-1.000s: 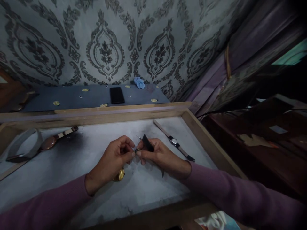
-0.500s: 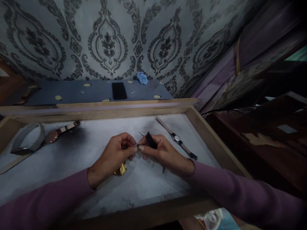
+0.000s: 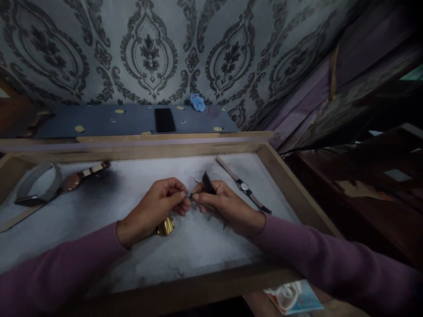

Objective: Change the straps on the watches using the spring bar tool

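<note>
Both hands meet above the white-lined drawer. My left hand (image 3: 167,198) is closed in a pinch, thumb and fingertips at a tiny dark piece too small to name. Close against it, my right hand (image 3: 228,204) is closed around a black strap (image 3: 207,182), which looks like a watch strap and sticks up between thumb and fingers. A thin metal tip (image 3: 195,179) juts out past the right fingers; the rest of it is hidden. Just below my left hand lies a gold watch case (image 3: 165,226). A small watch with a dark strap (image 3: 243,187) lies right of my right hand.
On the left lie a watch with a grey mesh band (image 3: 39,182) and a rose-gold watch (image 3: 71,181). Wooden walls (image 3: 185,150) edge the drawer. Behind it, a black phone (image 3: 164,119) and a crumpled blue cloth (image 3: 197,102) rest on a blue patterned surface (image 3: 132,121).
The view has shifted slightly. My left thumb and my right fingertips have moved a little apart around the small dark piece, and the black strap is tilted more upright.
</note>
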Available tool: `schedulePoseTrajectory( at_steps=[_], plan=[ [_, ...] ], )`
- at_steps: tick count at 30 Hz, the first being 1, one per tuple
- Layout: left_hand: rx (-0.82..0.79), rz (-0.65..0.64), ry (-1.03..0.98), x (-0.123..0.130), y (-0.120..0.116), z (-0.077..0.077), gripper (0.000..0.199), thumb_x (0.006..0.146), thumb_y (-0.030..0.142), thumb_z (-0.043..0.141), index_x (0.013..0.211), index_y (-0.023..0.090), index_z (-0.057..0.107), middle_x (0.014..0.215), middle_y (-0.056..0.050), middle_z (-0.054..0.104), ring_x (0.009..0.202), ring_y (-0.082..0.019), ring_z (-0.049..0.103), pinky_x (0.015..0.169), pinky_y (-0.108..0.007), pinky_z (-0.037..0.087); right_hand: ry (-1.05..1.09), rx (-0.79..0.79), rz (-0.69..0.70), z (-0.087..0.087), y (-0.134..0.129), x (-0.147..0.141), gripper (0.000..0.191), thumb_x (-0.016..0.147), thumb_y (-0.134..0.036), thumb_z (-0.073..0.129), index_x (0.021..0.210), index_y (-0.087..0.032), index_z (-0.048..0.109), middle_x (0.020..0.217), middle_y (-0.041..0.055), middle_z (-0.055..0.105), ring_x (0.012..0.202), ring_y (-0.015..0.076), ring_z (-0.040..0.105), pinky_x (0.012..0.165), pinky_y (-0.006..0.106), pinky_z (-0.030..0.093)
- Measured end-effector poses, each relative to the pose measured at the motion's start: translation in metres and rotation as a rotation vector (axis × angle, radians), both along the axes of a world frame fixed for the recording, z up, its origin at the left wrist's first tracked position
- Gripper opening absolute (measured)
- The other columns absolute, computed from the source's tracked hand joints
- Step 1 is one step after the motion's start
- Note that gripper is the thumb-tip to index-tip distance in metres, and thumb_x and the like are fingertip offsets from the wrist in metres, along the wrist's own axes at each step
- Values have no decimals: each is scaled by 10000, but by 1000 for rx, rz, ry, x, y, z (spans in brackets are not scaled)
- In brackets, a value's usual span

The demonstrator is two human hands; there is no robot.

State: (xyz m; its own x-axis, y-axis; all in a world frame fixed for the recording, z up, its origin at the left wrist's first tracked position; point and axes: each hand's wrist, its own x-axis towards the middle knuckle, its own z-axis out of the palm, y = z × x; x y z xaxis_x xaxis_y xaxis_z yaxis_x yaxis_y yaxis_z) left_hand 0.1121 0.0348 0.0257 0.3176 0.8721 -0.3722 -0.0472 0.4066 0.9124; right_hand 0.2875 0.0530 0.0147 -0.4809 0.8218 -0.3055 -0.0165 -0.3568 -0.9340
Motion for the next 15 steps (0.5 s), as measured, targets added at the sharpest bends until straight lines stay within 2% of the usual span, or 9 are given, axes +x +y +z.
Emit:
schedulePoseTrajectory(
  at_steps=[8,11,15],
  plan=[
    [16,-56,56,-7,2,5,118,861,231,506,811,130,538,736,-32,637,631,-103,583,646,-244,474,-4,-40,-2,2,0,0,147,702,-249,677,731,-133,591,470,-47,540,459,57,428,483,210,270],
    [115,-142,220,-19,1,9,117,844,259,514,822,147,535,734,-8,601,656,-112,549,622,-240,439,11,-18,19,2,1,0,142,716,-246,678,720,-131,595,474,-45,540,480,59,440,496,212,281],
    [282,-308,569,-37,-12,14,142,815,321,563,836,182,542,755,19,553,692,-128,501,624,-257,383,-5,-28,37,6,0,0,145,724,-254,681,721,-134,599,491,-45,545,481,57,437,493,216,276]
  ],
)
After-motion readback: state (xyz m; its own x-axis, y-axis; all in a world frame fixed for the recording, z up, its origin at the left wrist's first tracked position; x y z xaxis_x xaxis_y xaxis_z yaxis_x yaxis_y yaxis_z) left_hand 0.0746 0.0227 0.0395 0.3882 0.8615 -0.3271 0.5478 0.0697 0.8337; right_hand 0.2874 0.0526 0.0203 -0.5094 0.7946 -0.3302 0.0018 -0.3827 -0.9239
